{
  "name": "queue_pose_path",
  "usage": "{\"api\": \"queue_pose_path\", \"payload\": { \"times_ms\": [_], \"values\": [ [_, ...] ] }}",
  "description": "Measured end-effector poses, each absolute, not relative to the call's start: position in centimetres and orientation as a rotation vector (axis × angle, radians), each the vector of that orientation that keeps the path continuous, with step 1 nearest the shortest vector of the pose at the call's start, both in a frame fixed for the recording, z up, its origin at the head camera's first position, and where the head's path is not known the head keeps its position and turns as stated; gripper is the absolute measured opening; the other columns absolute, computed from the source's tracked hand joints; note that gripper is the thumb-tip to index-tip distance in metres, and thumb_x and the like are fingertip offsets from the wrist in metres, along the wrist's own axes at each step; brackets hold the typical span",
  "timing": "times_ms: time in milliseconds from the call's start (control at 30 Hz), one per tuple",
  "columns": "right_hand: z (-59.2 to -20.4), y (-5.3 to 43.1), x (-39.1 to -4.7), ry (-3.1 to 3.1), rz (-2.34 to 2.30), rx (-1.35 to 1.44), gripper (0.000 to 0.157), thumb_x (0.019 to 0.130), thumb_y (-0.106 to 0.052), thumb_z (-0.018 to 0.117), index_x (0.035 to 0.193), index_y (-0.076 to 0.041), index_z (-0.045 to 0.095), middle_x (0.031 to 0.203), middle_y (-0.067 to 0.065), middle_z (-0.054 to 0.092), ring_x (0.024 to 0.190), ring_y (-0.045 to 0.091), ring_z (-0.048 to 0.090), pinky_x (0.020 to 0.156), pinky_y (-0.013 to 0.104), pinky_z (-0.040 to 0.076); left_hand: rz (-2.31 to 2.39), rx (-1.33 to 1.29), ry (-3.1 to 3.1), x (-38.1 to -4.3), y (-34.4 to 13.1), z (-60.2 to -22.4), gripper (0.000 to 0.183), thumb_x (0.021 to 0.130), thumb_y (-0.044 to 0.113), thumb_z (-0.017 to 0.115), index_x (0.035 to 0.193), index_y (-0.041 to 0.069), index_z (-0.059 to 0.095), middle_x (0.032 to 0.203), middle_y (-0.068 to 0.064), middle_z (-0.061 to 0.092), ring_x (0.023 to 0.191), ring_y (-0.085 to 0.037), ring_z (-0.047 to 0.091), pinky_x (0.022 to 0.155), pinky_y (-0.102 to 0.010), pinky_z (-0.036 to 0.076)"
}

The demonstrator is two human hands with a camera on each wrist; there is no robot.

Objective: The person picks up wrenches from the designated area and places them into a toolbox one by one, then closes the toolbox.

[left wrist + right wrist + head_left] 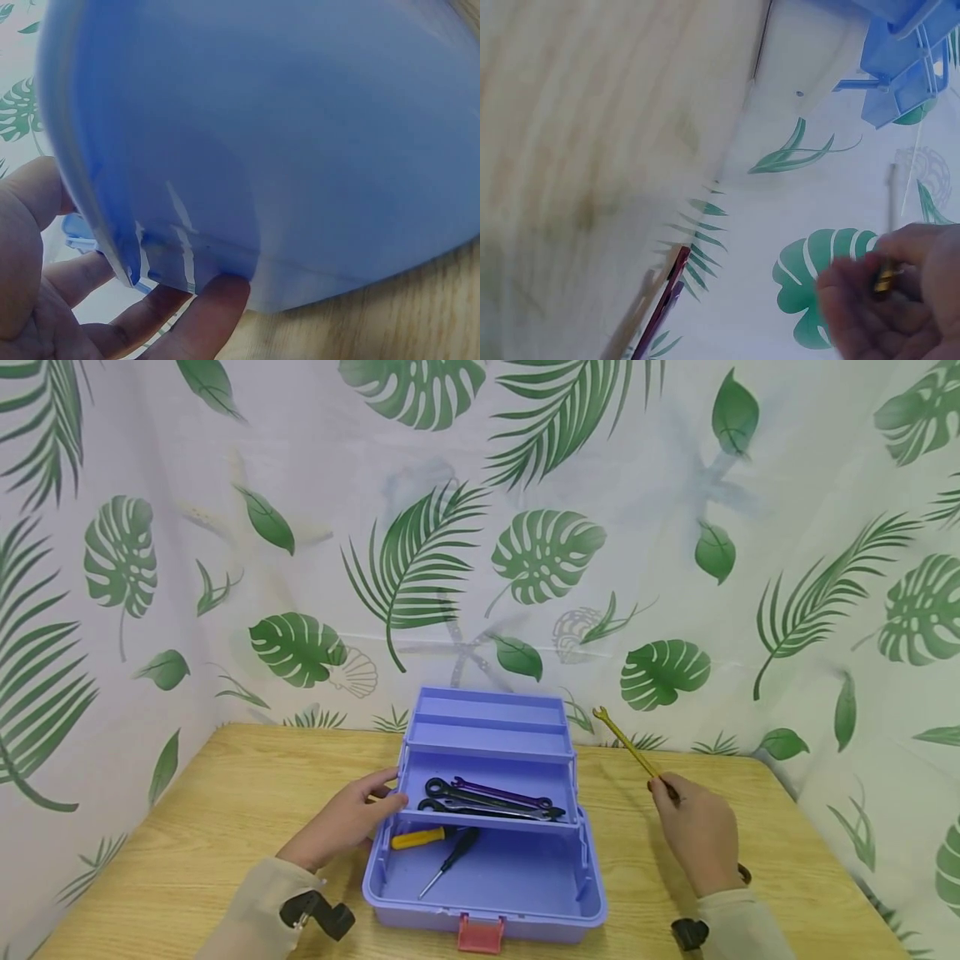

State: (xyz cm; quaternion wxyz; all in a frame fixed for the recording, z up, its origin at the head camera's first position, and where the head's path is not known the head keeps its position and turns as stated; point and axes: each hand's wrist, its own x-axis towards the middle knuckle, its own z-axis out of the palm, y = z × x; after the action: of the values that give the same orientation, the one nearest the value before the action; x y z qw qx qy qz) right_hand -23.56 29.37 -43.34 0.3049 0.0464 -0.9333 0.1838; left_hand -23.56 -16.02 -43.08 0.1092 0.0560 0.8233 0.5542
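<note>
A periwinkle toolbox stands unfolded on the table, its tiered trays raised at the back. My left hand grips the left edge of the lower tray; in the left wrist view, the thumb and fingers lie on either side of the blue wall. Well to the box's right, my right hand holds a gold wrench by one end, the open jaw pointing up and left. In the lower tray lie a purple wrench and several dark and silver ones. The right wrist view is blurred around the wrench.
In the box's bottom lie a yellow-handled screwdriver and a black-handled screwdriver. A pink latch hangs at the front. Slender red and purple items appear in the right wrist view. A leaf-printed curtain hangs behind the wooden table.
</note>
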Motion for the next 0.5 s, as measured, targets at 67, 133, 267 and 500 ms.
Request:
{"api": "queue_pose_path", "payload": {
  "times_ms": [67,133,267,500],
  "values": [
    [-43.33,29.23,-23.66,-2.367,0.473,0.163,0.014,0.095,-0.010,0.074,0.101,0.002,0.079,0.075,0.013,0.074,0.051,0.021,0.060,0.047,0.040,0.049,1.620,0.169,2.425,-23.53,-16.03,-43.06,0.050,0.102,0.031,0.065,0.151,0.024,0.055,0.121,-0.013,0.063,0.102,-0.030,0.064,0.068,-0.045,0.064],
    [-43.37,29.16,-23.74,-2.291,0.451,0.210,0.013,0.092,-0.009,0.076,0.100,0.002,0.079,0.081,0.015,0.076,0.060,0.027,0.068,0.054,0.048,0.056,1.610,0.176,2.431,-23.50,-16.06,-43.02,0.051,0.103,0.032,0.065,0.151,0.024,0.054,0.122,-0.013,0.063,0.103,-0.030,0.064,0.068,-0.044,0.064],
    [-43.41,29.15,-23.87,-2.199,0.411,0.301,0.013,0.089,-0.007,0.079,0.099,0.001,0.079,0.086,0.016,0.077,0.072,0.030,0.074,0.060,0.052,0.059,1.607,0.182,2.434,-23.42,-16.11,-42.98,0.051,0.103,0.033,0.065,0.152,0.023,0.054,0.122,-0.013,0.064,0.102,-0.030,0.064,0.067,-0.044,0.064],
    [-43.20,28.94,-23.88,-2.098,0.379,0.424,0.013,0.086,-0.004,0.078,0.098,0.000,0.078,0.085,0.014,0.076,0.070,0.027,0.072,0.059,0.048,0.058,1.611,0.171,2.432,-23.43,-16.02,-42.98,0.050,0.102,0.032,0.065,0.151,0.026,0.055,0.121,-0.013,0.064,0.102,-0.030,0.064,0.068,-0.043,0.064]
  ]
}}
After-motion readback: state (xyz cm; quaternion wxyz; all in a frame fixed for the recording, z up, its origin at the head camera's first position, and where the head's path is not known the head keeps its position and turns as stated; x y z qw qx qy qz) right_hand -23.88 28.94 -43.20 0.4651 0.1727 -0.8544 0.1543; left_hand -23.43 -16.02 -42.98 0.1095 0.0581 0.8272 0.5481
